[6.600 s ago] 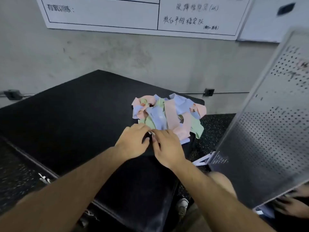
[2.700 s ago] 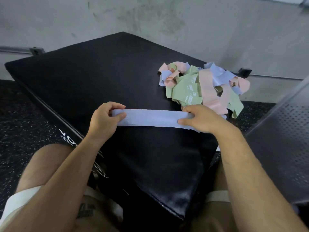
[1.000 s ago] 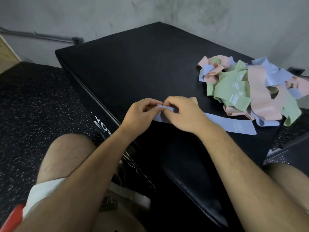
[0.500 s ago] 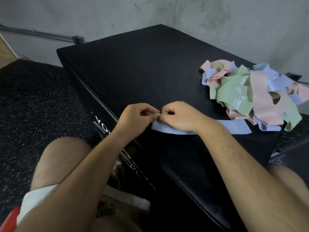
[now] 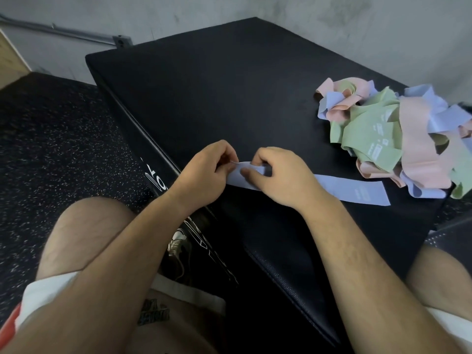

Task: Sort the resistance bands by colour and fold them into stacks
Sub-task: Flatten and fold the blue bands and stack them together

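Observation:
A light blue resistance band (image 5: 357,191) lies flat across the near part of the black padded box (image 5: 229,93). My left hand (image 5: 204,175) pinches the band's left end. My right hand (image 5: 278,175) grips the same end just beside it, thumb on top; its wrist covers the band's middle. The band's right end, with small white print, reaches toward a tangled pile of pink, green and blue bands (image 5: 398,139) at the box's right side.
The box stands against a grey concrete wall (image 5: 306,19) with a metal conduit (image 5: 63,34) along it. Speckled black rubber floor (image 5: 51,139) lies to the left. My bare knees are at the box's near corner. A perforated panel edge (image 5: 454,231) shows at right.
Both hands have stayed at the blue band's left end, working the end between the fingers. The camera view has shifted slightly; the pile has not moved.

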